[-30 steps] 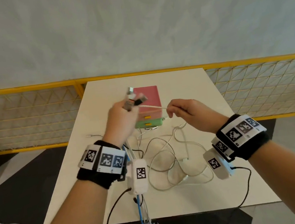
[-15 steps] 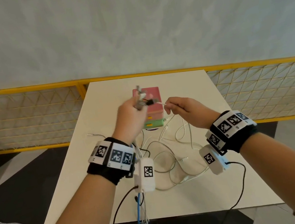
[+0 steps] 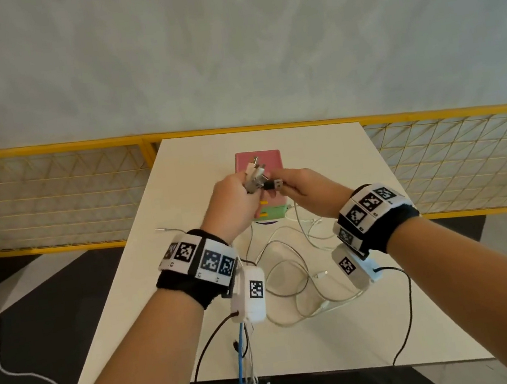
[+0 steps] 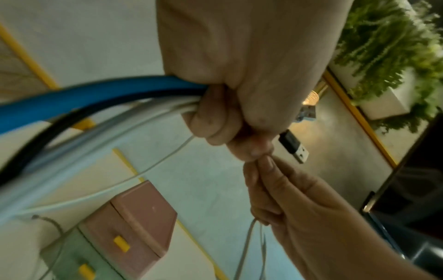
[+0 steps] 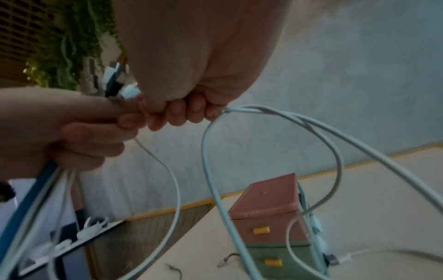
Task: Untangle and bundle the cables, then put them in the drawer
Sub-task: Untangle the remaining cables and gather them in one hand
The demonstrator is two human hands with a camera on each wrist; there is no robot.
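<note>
My left hand (image 3: 250, 190) is held above the table and grips a cable bundle (image 4: 100, 106) of blue, black, grey and white cords. Their plugs (image 3: 254, 172) stick up out of the fist, and a black USB plug (image 3: 274, 184) pokes out sideways. My right hand (image 3: 282, 189) touches the left one and pinches thin white cables (image 5: 275, 111) right beside that plug. Loose white cable loops (image 3: 292, 271) lie on the table (image 3: 177, 170). The small drawer unit (image 3: 268, 158), pink over green with yellow handles, stands behind the hands with both drawers closed.
The bundle's tails, among them a blue cable (image 3: 242, 356), hang over the table's near edge. A thin cable end (image 3: 164, 229) lies left of the drawer unit. A yellow mesh fence (image 3: 51, 200) runs behind the table, and a white cord (image 3: 8, 356) lies on the floor.
My right hand has slid left along the white cable until it meets the left hand at the black plug. Both hands have shifted slightly to the right.
</note>
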